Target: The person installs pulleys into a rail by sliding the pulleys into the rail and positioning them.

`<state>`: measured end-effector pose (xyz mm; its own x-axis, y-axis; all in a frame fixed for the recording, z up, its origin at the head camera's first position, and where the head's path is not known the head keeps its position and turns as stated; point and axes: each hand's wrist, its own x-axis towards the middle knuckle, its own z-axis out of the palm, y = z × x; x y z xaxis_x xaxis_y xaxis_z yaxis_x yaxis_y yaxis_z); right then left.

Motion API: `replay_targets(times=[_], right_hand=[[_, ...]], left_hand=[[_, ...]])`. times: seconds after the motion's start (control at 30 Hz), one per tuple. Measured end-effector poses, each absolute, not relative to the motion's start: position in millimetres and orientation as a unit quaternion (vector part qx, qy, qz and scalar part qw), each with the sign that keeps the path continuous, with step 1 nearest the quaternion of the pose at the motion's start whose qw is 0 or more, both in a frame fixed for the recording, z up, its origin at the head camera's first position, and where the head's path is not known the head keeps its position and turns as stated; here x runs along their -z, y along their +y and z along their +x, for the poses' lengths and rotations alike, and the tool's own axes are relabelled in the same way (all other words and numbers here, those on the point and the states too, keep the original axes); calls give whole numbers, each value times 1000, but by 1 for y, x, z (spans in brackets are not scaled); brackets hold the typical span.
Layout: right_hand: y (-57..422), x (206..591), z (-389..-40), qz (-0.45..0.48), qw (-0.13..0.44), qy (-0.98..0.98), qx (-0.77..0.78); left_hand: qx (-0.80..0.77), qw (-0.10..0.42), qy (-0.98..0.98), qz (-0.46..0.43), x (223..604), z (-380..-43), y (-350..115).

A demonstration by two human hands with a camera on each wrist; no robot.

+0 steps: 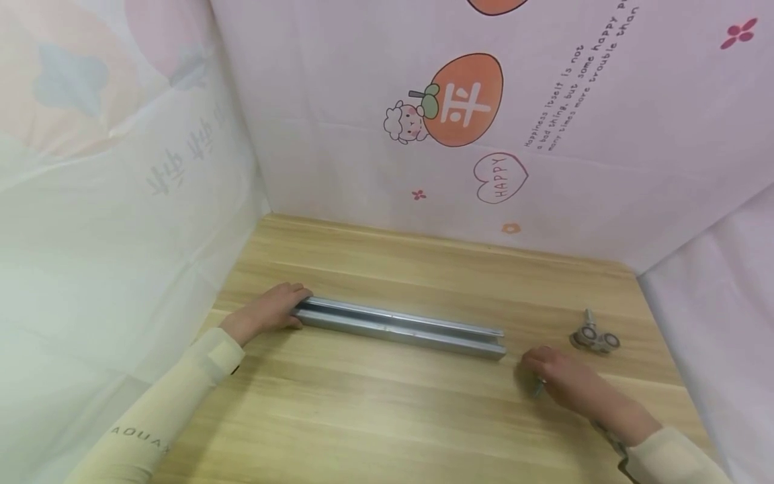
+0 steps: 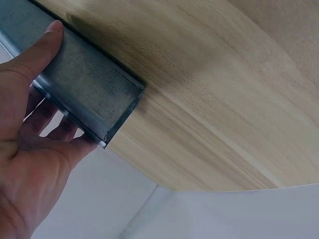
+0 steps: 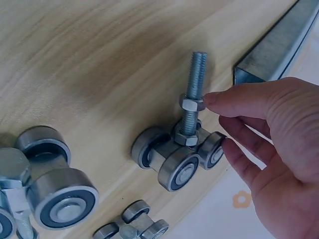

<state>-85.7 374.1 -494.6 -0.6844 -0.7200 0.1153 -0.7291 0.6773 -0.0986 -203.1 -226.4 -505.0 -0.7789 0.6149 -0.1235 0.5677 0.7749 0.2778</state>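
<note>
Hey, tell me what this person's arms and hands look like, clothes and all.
Both the left hand and right hand are ungloved. The left sleeve and right sleeve are pale cream and long. Dark capital letters, partly unclear, mark the left sleeve. Something dark, possibly a strap, shows by the right cuff.

On the left, your left hand [image 2: 30, 159] grips a gray metal bar [image 2: 92, 77], upper left. A wooden table [image 2: 214, 99] fills the upper right.
</note>
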Motion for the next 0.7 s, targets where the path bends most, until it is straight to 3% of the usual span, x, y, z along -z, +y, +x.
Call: replay_targets(times=[0.37,0.7], right_hand=[[369,505,-79,396,22,-916,59],[365,503,-77,414,25,-908,57]], left_hand=[[-105,76,935,330,507,-200,-226],[-110,73,939,319,509,-200,-225]])
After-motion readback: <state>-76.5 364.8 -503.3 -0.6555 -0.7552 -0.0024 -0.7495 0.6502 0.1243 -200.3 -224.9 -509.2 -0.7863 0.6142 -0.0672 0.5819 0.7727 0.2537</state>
